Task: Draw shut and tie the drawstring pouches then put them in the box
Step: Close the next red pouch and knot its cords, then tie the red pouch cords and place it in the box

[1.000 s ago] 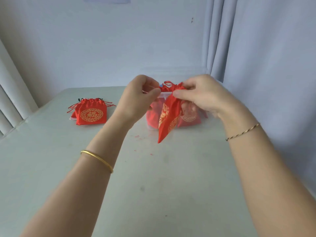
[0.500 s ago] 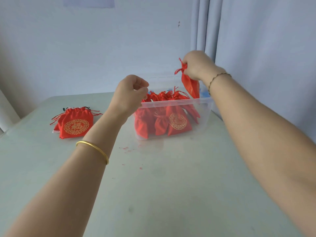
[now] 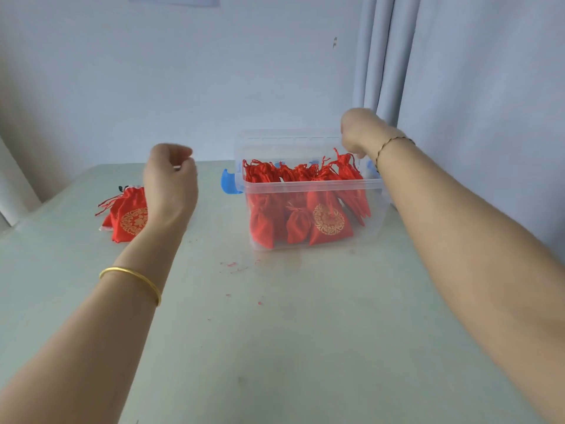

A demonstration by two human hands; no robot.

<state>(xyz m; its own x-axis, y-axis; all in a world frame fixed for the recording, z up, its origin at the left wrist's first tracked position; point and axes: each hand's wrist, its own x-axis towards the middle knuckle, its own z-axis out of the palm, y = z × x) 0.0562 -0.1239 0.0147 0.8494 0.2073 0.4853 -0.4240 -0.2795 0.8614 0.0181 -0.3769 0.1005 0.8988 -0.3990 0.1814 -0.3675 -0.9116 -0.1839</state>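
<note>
Since half a second ago the right hand (image 3: 360, 134) has dropped from high above the box (image 3: 305, 185) to just over its far right corner. The pouch (image 3: 348, 169) it carried now sits inside at the right end. The left hand (image 3: 169, 185) has drifted left, away from the box.

At the far left a pile (image 3: 128, 217) of flat red pouches with gold roundels lies on the worktop (image 3: 275, 347), partly hidden behind the left hand. That hand hangs above the worktop, fingers loosely curled, thumb near the forefinger, nothing in it. A bangle (image 3: 131, 278) rings its wrist. Red specks (image 3: 232, 264) dot the worktop in front of the box. A blue latch (image 3: 227, 182) sticks out at the box's left end. The clear box is packed with tied pouches (image 3: 327, 221) standing upright, cords poking above the rim. At the right end the pouch leans, its cords reaching up toward the right hand's curled fingers; blur hides whether they pinch the cords or only hover. A thin bracelet (image 3: 393, 142) crosses that wrist. A curtain (image 3: 382, 56) hangs behind.
</note>
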